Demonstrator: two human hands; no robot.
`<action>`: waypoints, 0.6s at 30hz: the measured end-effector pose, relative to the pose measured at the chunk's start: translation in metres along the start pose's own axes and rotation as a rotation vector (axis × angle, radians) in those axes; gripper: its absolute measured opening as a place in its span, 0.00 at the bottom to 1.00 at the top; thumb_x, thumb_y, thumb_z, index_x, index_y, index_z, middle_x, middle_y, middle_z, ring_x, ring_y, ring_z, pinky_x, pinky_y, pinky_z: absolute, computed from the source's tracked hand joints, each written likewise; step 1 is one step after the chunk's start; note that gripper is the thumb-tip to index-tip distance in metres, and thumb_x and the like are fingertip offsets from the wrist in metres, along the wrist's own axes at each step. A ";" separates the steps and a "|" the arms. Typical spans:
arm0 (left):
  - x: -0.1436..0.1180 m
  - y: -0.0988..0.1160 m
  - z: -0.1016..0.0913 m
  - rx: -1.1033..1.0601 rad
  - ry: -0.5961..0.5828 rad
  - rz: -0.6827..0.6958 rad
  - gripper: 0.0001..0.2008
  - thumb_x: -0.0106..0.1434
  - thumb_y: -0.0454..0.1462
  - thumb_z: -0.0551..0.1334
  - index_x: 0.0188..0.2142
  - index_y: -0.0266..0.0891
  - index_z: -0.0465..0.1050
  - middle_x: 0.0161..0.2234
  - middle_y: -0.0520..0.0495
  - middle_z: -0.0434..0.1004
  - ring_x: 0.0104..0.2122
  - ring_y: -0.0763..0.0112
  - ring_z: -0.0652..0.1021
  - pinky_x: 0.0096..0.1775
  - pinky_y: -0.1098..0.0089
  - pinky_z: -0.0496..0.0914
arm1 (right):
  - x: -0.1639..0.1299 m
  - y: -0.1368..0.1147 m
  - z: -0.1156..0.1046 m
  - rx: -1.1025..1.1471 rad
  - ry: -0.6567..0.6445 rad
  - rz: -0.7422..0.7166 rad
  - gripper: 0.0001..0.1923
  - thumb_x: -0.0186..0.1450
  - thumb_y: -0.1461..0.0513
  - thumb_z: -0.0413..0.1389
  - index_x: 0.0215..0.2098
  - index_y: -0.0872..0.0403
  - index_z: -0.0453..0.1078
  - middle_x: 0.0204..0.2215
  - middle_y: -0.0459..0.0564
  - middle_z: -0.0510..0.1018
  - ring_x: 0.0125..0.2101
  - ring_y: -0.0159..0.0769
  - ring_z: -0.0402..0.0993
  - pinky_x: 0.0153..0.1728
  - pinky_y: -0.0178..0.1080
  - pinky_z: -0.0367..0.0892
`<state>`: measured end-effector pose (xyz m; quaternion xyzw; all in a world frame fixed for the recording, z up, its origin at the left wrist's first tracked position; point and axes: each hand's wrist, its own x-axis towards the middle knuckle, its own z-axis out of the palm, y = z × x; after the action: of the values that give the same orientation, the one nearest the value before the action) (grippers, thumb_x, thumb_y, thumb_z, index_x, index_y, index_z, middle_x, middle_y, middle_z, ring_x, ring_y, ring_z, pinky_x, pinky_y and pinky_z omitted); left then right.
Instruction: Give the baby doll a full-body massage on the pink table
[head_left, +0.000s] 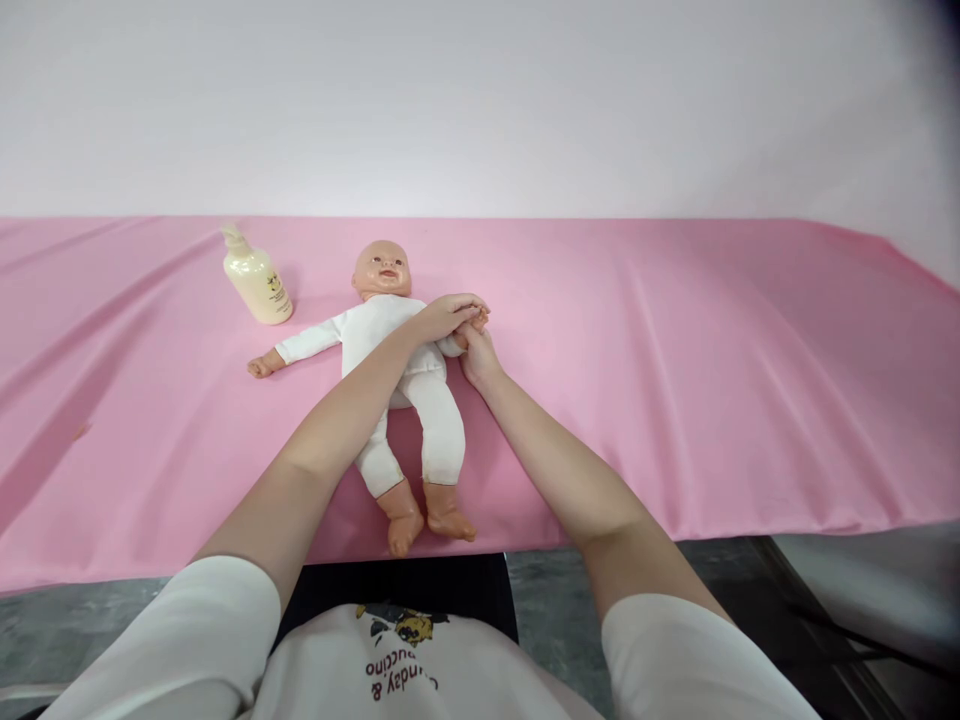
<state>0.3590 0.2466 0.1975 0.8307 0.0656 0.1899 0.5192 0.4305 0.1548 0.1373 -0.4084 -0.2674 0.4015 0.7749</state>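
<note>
The doll (397,370) lay on its back on the pink sheet (675,380) covering the worktop, head toward the far wall and bare feet near the front edge. From my seat I saw a cream pump bottle (257,278) standing just beyond the doll's outstretched arm at the left of the picture, near its head but apart from it. Nothing lay between my hands and the doll. My left forearm crossed over the doll's belly and hip, hiding part of the white suit. My left hand (448,316) lay palm down over the doll's other arm, fingers pressed together and curled lightly across it. My right hand (477,352) came up from below, its fingers wrapped around that same arm's end, touching the left hand. Both elbows were bent, short white sleeves showing.
</note>
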 end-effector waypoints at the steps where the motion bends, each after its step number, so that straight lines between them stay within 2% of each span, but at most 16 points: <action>1: 0.000 0.000 0.000 0.005 0.001 0.002 0.13 0.67 0.34 0.55 0.44 0.34 0.77 0.44 0.40 0.82 0.45 0.65 0.80 0.54 0.63 0.70 | 0.000 0.000 0.000 0.002 0.001 -0.005 0.08 0.56 0.60 0.64 0.36 0.50 0.75 0.35 0.45 0.84 0.42 0.37 0.81 0.49 0.40 0.75; 10: 0.000 0.000 0.000 0.041 0.081 0.005 0.13 0.68 0.33 0.55 0.45 0.35 0.77 0.45 0.40 0.82 0.45 0.66 0.79 0.52 0.67 0.70 | -0.001 -0.001 -0.001 -0.008 -0.065 0.044 0.15 0.50 0.64 0.67 0.37 0.50 0.76 0.34 0.43 0.84 0.40 0.38 0.82 0.51 0.42 0.76; 14: -0.002 0.004 0.000 0.029 0.043 -0.017 0.12 0.68 0.34 0.55 0.45 0.33 0.76 0.45 0.41 0.80 0.44 0.69 0.77 0.52 0.68 0.69 | -0.002 -0.003 0.000 0.004 -0.041 0.034 0.14 0.53 0.66 0.65 0.38 0.49 0.76 0.37 0.44 0.85 0.43 0.37 0.82 0.52 0.42 0.75; 18: -0.004 0.005 0.000 -0.006 -0.017 -0.041 0.12 0.66 0.42 0.60 0.40 0.35 0.76 0.39 0.45 0.80 0.39 0.69 0.77 0.48 0.66 0.71 | -0.002 -0.003 0.002 0.024 -0.015 -0.005 0.13 0.54 0.62 0.66 0.39 0.48 0.77 0.39 0.44 0.85 0.46 0.36 0.81 0.53 0.39 0.75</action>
<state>0.3544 0.2431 0.2012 0.8291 0.0780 0.1724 0.5261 0.4295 0.1526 0.1407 -0.3952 -0.2694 0.4060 0.7788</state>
